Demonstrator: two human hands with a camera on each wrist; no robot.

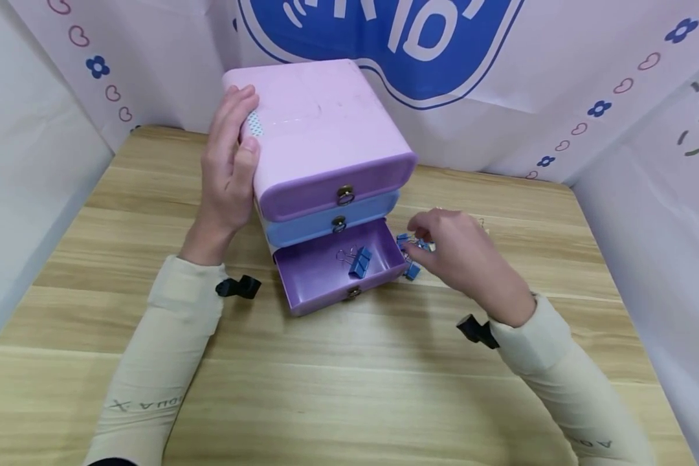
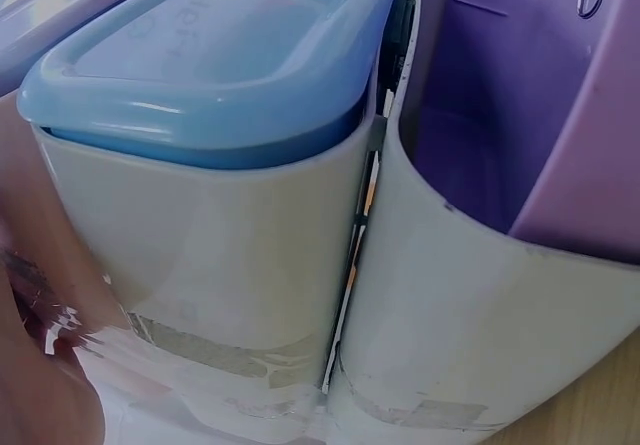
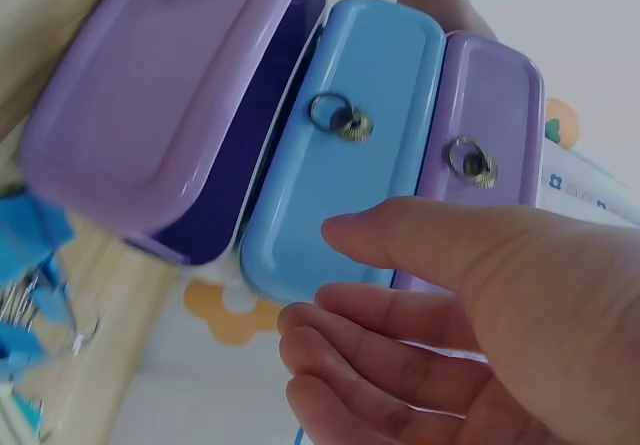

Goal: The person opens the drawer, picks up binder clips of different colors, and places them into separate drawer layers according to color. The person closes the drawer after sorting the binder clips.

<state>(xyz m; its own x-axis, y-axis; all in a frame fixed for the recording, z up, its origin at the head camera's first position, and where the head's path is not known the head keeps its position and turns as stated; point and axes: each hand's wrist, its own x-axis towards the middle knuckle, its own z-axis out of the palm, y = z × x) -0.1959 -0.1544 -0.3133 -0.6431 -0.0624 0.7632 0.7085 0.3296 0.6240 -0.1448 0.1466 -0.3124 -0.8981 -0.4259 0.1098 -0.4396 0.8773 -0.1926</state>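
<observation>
A pale, wood-grained table with lengthwise light and brown streaks is stretching across the scene. Toward its far edge, slightly left of centre, a boxy three-drawer plastic cabinet with a lilac top and white sides is standing upright. Just beside the cabinet's right side, a loose cluster of blue metal binder clips with silvery wire handles is lying on the tabletop, partly hidden from view.

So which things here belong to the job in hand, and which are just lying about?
Job:
drawer unit, touched by the left hand
open bottom drawer
blue binder clips, inside it and near the right hand

Just around:
wooden table
printed backdrop
</observation>
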